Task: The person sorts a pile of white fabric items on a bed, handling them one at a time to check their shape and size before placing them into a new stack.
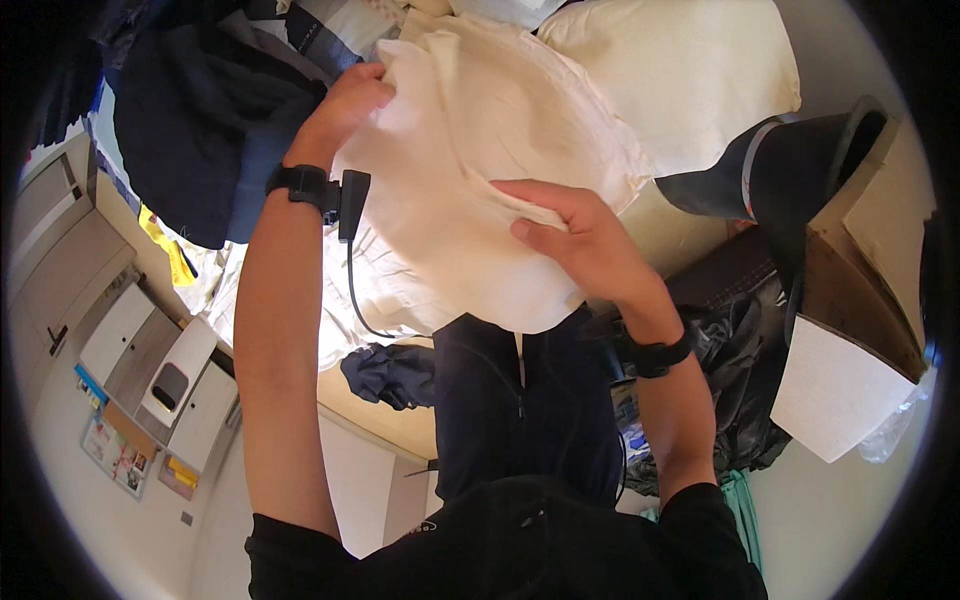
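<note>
A large cream-coloured cloth (430, 220) is spread out in front of me, its lower edge hanging before my dark trousers. I cannot tell whether it is a garment or a cover. My left hand (350, 105) is closed on its far left edge, with the fingertips partly behind the fabric. Nearer to me and to the right, my right hand (580, 235) pinches a raised fold of the same cloth between thumb and fingers. A crease runs from that fold up toward the far edge. Each wrist wears a black strap, and a cable hangs from the left one.
A pale cushion-like piece (690, 80) lies at the far right. Dark cloth (200, 130) is heaped at the left, with crumpled dark fabric (390, 375) below. On the right stand a black curved item (715, 180) and an open cardboard box (870, 260).
</note>
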Action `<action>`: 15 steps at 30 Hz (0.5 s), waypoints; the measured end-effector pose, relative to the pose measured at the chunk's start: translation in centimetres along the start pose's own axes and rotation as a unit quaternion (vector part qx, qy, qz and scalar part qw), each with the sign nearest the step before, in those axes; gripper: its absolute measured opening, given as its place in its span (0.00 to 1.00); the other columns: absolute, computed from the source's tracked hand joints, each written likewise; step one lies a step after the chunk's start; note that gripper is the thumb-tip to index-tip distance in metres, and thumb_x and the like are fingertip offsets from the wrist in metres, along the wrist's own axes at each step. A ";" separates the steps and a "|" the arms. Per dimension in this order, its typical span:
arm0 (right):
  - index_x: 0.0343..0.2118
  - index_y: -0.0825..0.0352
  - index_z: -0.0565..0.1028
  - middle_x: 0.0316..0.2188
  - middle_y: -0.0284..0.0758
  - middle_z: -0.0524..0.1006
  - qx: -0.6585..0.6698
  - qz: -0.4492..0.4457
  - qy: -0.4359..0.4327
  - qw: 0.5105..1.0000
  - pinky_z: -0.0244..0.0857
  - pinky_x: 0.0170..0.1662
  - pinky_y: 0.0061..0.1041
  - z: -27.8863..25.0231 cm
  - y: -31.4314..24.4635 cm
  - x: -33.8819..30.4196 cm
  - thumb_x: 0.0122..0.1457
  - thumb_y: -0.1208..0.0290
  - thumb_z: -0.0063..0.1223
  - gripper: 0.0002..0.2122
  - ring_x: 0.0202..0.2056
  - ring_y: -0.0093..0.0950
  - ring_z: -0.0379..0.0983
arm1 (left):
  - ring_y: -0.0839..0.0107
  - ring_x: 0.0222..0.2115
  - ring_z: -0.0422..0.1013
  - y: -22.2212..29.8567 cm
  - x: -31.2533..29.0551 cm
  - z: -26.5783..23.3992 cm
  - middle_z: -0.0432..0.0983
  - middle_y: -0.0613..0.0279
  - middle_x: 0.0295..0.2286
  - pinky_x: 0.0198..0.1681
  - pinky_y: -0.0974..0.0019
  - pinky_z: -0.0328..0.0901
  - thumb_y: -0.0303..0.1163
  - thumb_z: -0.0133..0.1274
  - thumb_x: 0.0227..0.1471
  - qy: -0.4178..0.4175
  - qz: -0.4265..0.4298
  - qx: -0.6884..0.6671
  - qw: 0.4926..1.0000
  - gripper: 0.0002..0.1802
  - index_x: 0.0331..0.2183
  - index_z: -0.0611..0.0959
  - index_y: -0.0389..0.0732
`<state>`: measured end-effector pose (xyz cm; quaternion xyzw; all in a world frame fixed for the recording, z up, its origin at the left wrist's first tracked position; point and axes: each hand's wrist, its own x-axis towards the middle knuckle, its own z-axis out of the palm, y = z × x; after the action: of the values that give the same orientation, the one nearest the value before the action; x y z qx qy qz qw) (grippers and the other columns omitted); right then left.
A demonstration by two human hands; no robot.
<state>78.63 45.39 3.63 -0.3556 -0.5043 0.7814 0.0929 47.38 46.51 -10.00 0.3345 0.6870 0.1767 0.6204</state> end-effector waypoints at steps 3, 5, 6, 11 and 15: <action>0.52 0.71 0.71 0.44 0.35 0.76 -0.039 -0.003 0.086 0.996 0.62 0.50 0.20 -1.1 0.7 0.0 0.55 0.80 0.52 0.19 0.44 0.21 0.70 | 0.77 0.25 0.70 -0.1 -0.1 -1.0 0.75 0.65 0.24 0.28 0.71 0.65 0.25 0.50 0.39 0.141 0.048 -0.093 0.984 0.17 0.35 0.81 0.31; 0.51 0.69 0.71 0.37 0.35 0.75 0.024 0.024 0.192 0.981 0.64 0.45 0.18 -1.8 2.3 0.6 0.51 0.78 0.57 0.21 0.39 0.21 0.70 | 0.75 0.25 0.71 -1.4 1.0 -1.5 0.76 0.63 0.24 0.29 0.70 0.66 0.27 0.52 0.39 0.181 0.038 -0.025 0.982 0.17 0.35 0.80 0.31; 0.51 0.69 0.71 0.37 0.35 0.75 0.026 0.022 0.187 0.982 0.64 0.45 0.18 -2.1 2.8 0.8 0.51 0.78 0.57 0.21 0.39 0.21 0.70 | 0.73 0.26 0.72 -2.6 1.4 -1.8 0.77 0.60 0.24 0.31 0.69 0.67 0.28 0.55 0.39 0.222 0.027 0.043 0.974 0.17 0.35 0.80 0.31; 0.50 0.68 0.71 0.34 0.35 0.75 -0.139 0.171 0.258 0.941 0.64 0.41 0.20 -3.9 6.6 -0.6 0.48 0.77 0.60 0.23 0.37 0.23 0.70 | 0.54 0.40 0.75 -3.6 1.4 1.4 0.78 0.46 0.37 0.44 0.60 0.67 0.35 0.57 0.38 0.229 -0.037 0.198 0.952 0.29 0.46 0.76 0.37; 0.51 0.72 0.69 0.37 0.38 0.76 -0.110 0.120 0.294 0.942 0.66 0.44 0.23 -2.9 9.5 -2.2 0.49 0.76 0.60 0.24 0.39 0.26 0.72 | 0.51 0.45 0.72 -4.9 0.7 2.5 0.77 0.47 0.42 0.50 0.57 0.64 0.39 0.54 0.40 0.260 -0.064 0.229 0.936 0.31 0.49 0.73 0.41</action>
<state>84.15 41.90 -4.16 -0.6354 -0.4911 0.5870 0.1024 48.63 43.09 -14.15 0.3650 0.8662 0.0555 0.3368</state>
